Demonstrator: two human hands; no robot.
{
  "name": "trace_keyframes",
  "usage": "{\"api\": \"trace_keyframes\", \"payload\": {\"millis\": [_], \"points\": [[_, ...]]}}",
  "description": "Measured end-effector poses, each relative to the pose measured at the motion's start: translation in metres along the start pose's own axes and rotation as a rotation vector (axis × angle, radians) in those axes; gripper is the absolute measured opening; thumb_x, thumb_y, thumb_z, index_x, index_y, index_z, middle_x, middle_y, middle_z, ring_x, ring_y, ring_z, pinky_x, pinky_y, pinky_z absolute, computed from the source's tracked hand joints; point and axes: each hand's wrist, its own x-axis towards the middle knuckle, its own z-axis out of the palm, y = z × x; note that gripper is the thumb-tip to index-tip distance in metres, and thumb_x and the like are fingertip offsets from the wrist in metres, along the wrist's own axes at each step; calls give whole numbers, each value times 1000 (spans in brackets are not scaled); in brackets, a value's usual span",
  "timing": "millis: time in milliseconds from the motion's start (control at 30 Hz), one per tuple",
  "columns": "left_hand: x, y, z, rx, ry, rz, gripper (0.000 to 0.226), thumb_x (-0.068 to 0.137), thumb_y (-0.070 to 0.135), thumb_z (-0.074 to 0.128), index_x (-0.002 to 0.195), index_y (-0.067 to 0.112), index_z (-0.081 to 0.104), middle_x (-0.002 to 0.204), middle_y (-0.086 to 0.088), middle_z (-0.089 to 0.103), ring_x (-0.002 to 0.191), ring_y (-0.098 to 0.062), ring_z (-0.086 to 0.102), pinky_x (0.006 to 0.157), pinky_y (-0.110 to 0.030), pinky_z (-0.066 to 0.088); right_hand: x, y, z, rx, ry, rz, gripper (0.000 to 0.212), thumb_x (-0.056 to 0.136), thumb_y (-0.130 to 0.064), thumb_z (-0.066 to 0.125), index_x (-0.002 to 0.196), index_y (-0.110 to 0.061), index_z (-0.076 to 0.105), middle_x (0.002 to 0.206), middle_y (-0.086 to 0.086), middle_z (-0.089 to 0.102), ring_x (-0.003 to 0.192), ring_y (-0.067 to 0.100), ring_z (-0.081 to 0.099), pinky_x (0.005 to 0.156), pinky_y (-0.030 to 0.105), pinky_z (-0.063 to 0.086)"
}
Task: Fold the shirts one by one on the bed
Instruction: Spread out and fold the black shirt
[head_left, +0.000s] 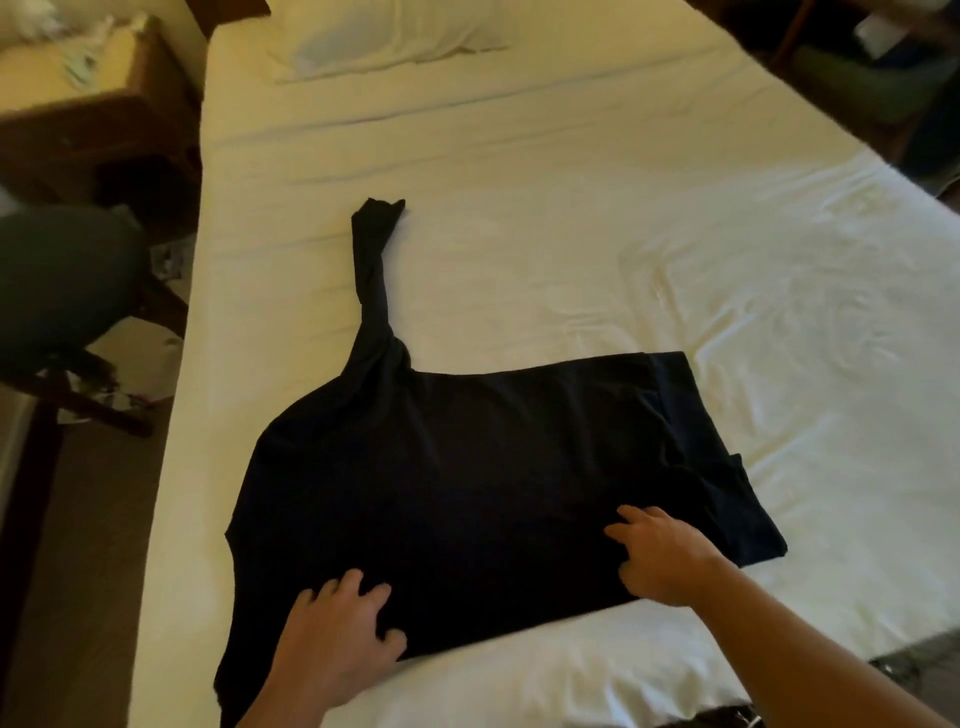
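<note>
A: Where the dark shirt (467, 467) lies spread on the bed (571, 208), how is it placed?

B: It rests flat on the white sheet near the bed's near edge, its body partly doubled over so that the right side ends in a straight folded border. One sleeve (371, 270), twisted into a narrow rope, runs from the upper left shoulder away toward the pillow (384, 36) at the head of the bed. The shirt's lower left corner hangs over the bed's edge.

A: And the hands?

B: Both rest on the shirt's near hem. The left hand (337, 629) lies palm down on the cloth with the fingers slightly bent and splayed; its grip is spread, pressing the fabric rather than pinching it. The right hand (665, 561) sits farther right, also palm down, fingers parted and pointing left across the cloth; its grip is likewise spread and touches the fabric.

A: What surrounds the bed?

B: To the left stand a wooden nightstand (104, 119) bearing pale, blurred items and a dark green chair (62, 286) on wooden legs. Another dark chair (872, 78) shows at the upper right, blurred.
</note>
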Motion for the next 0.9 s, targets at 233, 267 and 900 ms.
{"api": "trace_keyframes", "payload": {"millis": [233, 267, 900], "points": [[85, 9, -58, -120, 195, 2, 41, 101, 54, 39, 131, 30, 53, 122, 11, 49, 109, -11, 55, 87, -30, 48, 66, 7, -58, 26, 192, -29, 49, 100, -34, 43, 148, -22, 44, 140, 3, 48, 129, 24, 47, 103, 38, 44], [100, 12, -66, -139, 195, 15, 41, 102, 52, 40, 134, 30, 51, 124, 11, 49, 110, -11, 55, 87, -30, 49, 76, 11, -66, 32, 206, -31, 49, 101, -34, 43, 148, -22, 43, 141, 3, 47, 129, 24, 47, 104, 38, 44], [259, 35, -143, 17, 321, 32, 60, 97, 45, 59, 148, 33, 30, 148, 3, 33, 142, -22, 33, 113, -40, 34, 196, 82, -137, -102, 398, 3, 54, 91, -31, 65, 139, -20, 42, 138, 7, 39, 124, 27, 45, 100, 40, 45]]}}
